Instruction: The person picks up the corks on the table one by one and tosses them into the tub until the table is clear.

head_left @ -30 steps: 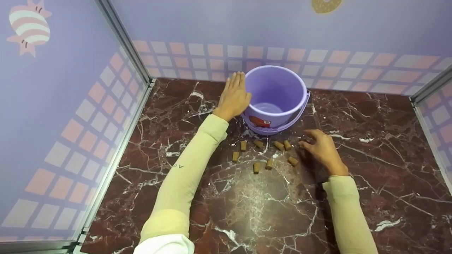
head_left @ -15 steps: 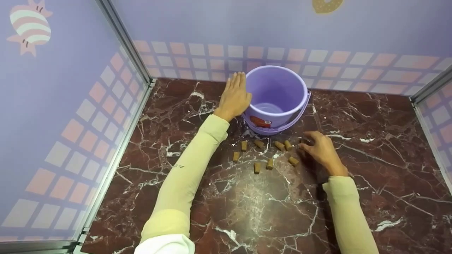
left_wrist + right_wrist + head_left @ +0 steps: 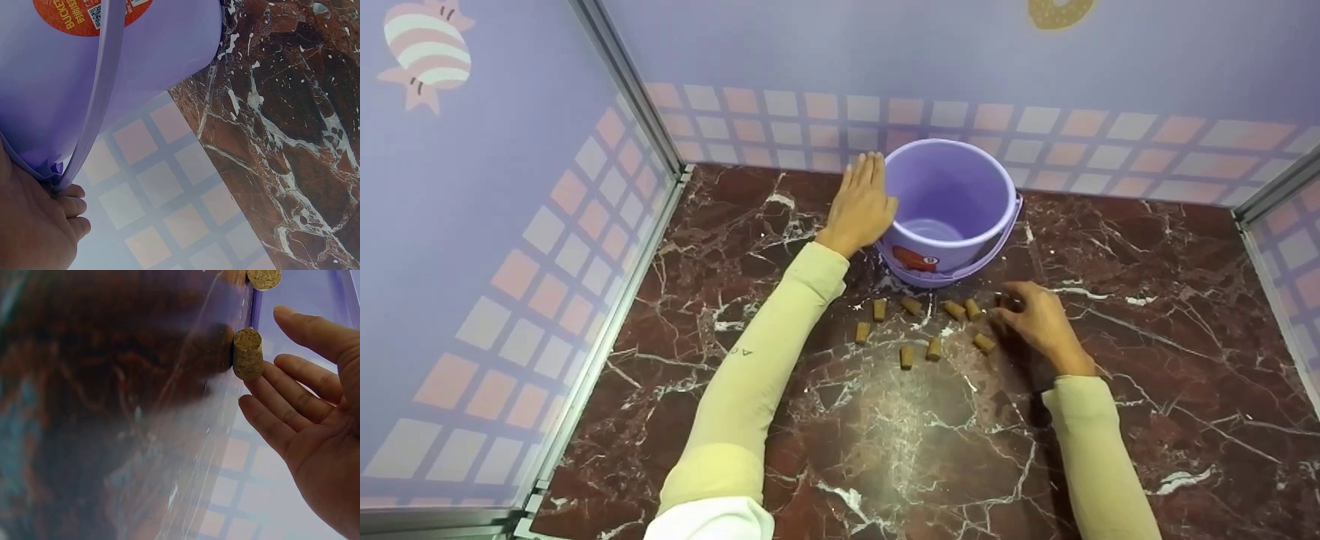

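My left hand (image 3: 861, 206) lies along the left side of a purple plastic bucket (image 3: 949, 255), its fingers nearly straight. In the left wrist view that hand (image 3: 39, 219) touches the bucket close to where its hanging handle (image 3: 103, 84) joins the rim. Several tapered cork stoppers (image 3: 934, 349) lie scattered on the marble top in front of the bucket. Just right of them is my right hand (image 3: 1041, 322), thumb and fingers apart, holding nothing. The right wrist view has one cork (image 3: 248, 354) close in front of these fingers; whether they touch it I cannot tell.
Dark red marble (image 3: 900, 450) with white veins forms the work surface. Pale purple panels with pink and white squares (image 3: 780, 112) close off the back and both sides, joined by metal frame strips (image 3: 641, 97).
The right hand has edged very slightly toward the corks. My left hand, the bucket and the corks have kept their places; the head view has shifted a little.
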Motion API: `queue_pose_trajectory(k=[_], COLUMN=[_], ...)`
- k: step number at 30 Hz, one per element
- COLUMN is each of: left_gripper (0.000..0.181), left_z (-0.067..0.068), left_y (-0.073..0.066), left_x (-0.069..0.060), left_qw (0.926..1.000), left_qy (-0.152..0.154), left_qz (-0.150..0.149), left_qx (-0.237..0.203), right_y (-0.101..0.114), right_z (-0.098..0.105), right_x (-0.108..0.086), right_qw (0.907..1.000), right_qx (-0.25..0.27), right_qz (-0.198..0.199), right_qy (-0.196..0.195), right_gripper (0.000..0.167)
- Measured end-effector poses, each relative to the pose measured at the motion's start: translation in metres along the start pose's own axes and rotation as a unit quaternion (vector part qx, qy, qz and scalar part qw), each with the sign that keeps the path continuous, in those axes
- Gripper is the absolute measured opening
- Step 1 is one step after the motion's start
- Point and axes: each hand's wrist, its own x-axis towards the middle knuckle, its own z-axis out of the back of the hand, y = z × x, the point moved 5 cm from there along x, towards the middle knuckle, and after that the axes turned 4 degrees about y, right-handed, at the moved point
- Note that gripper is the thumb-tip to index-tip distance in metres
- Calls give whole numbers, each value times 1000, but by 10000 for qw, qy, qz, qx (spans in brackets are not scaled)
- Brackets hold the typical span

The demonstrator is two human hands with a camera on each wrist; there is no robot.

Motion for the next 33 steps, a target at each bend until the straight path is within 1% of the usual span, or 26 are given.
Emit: queue_pose_trajectory(k=[4,12,22,33], left_gripper=[73,72,72,72], left_z=[-1,0,0,-1], left_y=[0,0,0,0], left_x=[1,1,1,1], left_qw=[10000,9999,10000,10000], left_qy=[-12,-55,-65,-30], left_qz=[-19,-45,-20,-14], left_qx=[57,96,15,23], right_y=[-1,-1,-6,-5], right_z=[-1,-3,-2,1], right_x=[0,-1,-2,-3], right_qw=[10000,9998,9996,9994], right_qx=[32,36,66,41], right_qz=[-21,-196,-249,-277], right_qy=[11,49,148,203], right_gripper=[41,44,46,39])
